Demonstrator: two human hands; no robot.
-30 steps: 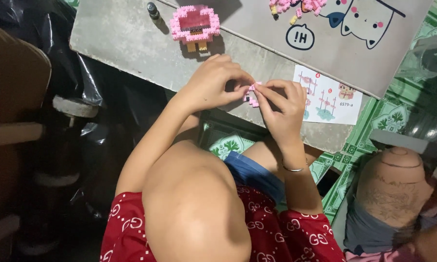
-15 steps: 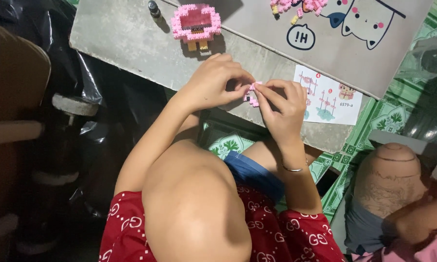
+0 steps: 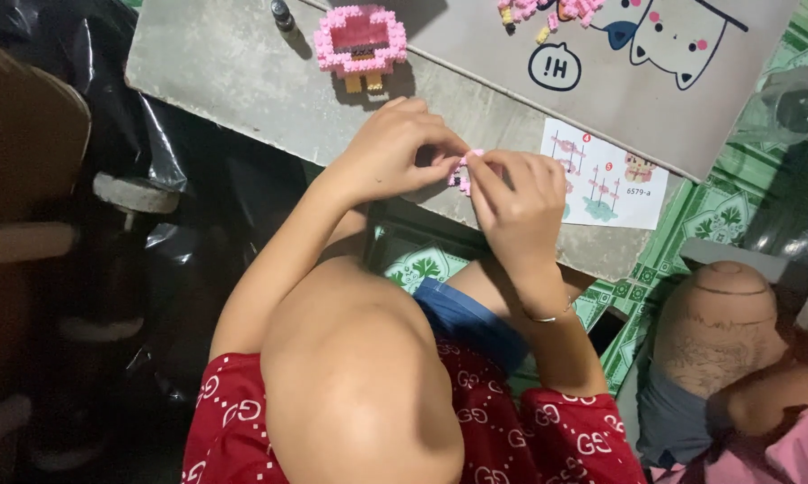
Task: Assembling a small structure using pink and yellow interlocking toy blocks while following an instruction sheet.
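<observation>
Grey table [image 3: 216, 63]: white instruction leaflet [image 3: 606, 175] beside both hands pinching pink brick piece [image 3: 462, 172]

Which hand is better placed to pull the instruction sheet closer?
Probably the right hand: the instruction sheet lies just beside it, while the left hand sits farther off. Both pinch the small pink block piece.

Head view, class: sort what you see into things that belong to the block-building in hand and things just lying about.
Belonging to the work:
- small pink block piece, pinched between left hand and right hand
- pink block model on the grey table
- instruction sheet
- loose blocks on the cat-print mat

Lying about:
- small dark bottle
- clear plastic container
</observation>
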